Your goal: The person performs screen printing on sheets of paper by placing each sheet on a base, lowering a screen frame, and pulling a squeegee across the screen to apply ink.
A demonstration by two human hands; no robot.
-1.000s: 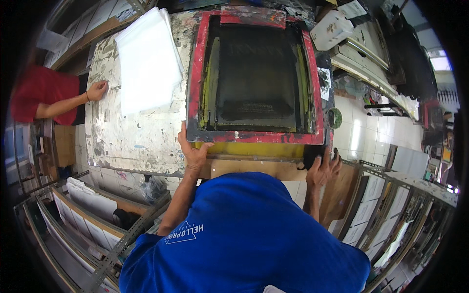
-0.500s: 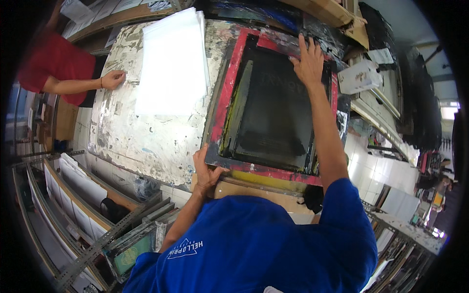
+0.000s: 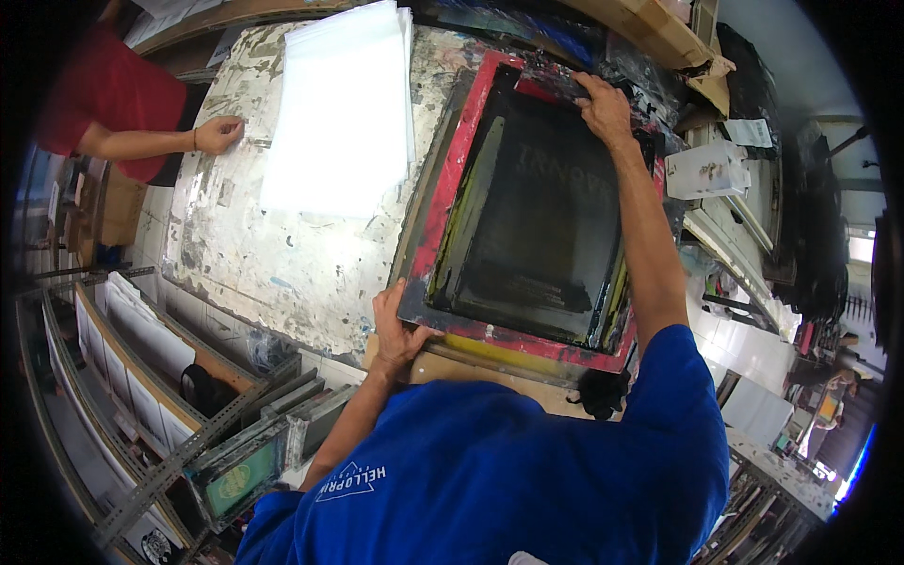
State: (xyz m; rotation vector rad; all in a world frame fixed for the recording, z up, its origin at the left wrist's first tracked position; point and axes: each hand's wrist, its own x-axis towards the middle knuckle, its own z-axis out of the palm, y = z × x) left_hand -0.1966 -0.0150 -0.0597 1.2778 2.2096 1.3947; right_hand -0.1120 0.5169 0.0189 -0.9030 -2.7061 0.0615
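A screen printing frame with red and black tape around its rim lies on the table in front of me. Its dark mesh is coated with black ink and bears faint lettering. At its near left corner, my left hand grips the edge, thumb along the near side and fingers on the left side. My right arm reaches across the frame's right side. My right hand is closed over the far rim with its fingers bent; the fingertips are partly lost against the dark rim.
Left of the frame, a stack of white sheets lies on the paint-stained table. A person's hand rests at the table's left edge. A white container stands to the right. Racks with boards and frames fill the lower left.
My right hand's spread fingers have bent down onto the far rim. My left hand keeps its hold at the near corner. The whole view has shifted slightly.
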